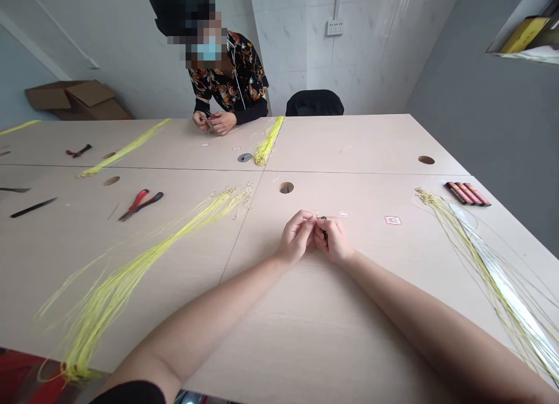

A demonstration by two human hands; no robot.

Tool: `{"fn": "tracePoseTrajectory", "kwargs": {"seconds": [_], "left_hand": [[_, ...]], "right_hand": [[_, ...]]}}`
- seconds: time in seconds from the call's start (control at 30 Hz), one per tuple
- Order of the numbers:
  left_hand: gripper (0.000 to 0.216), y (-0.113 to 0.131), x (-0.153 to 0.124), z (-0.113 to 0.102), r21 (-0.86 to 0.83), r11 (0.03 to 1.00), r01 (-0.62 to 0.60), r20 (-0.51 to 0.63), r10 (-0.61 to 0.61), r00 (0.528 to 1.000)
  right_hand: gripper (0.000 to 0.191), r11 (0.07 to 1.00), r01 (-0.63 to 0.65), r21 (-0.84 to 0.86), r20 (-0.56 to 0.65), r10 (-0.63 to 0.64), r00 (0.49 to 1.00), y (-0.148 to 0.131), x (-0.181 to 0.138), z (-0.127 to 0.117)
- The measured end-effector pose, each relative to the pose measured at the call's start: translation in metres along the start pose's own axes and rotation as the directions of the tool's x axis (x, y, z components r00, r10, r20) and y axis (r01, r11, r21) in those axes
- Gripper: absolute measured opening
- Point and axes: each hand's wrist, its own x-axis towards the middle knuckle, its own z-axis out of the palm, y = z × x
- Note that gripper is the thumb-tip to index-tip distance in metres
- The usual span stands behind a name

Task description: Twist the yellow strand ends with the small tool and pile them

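Note:
Near the middle of the table, my left hand (297, 238) and my right hand (335, 240) meet fingertip to fingertip. The left thumb and forefinger are pinched together on a thin pale strand end (317, 214), too small to make out well. Wrapped in my right fingers is a small black object (324, 234) with a metallic tip; most of it is hidden, so its kind is unclear. Just beyond the hands lies a tiny white label (343, 214). A red-bordered label (393, 220) lies further right.
Left lie a bundle of yellow lines (144, 258) with small hooks and red-black pliers (140, 205). At right are another line bundle (469, 241), a metal ruler (502, 276) and several red-and-black sticks (467, 193). A person (231, 84) works across the table (279, 346).

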Motion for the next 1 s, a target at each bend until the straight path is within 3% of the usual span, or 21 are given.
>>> {"fn": "tracePoseTrajectory", "kwargs": {"seconds": [0.13,0.33,0.47,0.6,0.83,1.0], "left_hand": [[0.033,0.0005,0.0003,0.0004,-0.024,1.0,-0.008,0.015,0.009,1.0],[0.031,-0.0007,0.0043,-0.0016,-0.067,0.997,-0.026,-0.107,0.019,0.994],[0.031,-0.0002,0.0036,-0.0006,-0.1,0.995,-0.001,-0.029,-0.002,1.0],[0.031,0.0011,0.0024,-0.0003,-0.122,0.992,0.01,-0.052,-0.017,0.998],[0.033,0.0028,0.0061,-0.0037,0.003,0.999,-0.049,-0.173,0.049,0.984],[0.034,0.0001,0.0026,-0.0024,0.065,0.996,-0.056,-0.099,0.062,0.993]], "right_hand": [[0.039,0.998,0.037,-0.042,0.031,-0.036,0.999,-0.0012,-0.0007,-0.0019],[0.041,0.995,0.091,-0.028,0.065,-0.089,0.994,-0.0002,0.0009,-0.0038],[0.043,0.997,0.072,-0.004,0.032,-0.072,0.997,0.0024,0.0022,-0.0025],[0.047,0.997,0.083,-0.005,0.065,-0.082,0.994,0.004,0.0018,-0.0029],[0.047,0.997,0.075,0.017,0.102,-0.076,0.992,0.0014,0.0023,-0.0055],[0.042,0.999,0.051,-0.011,0.094,-0.05,0.994,0.0007,0.003,-0.0059]]}}
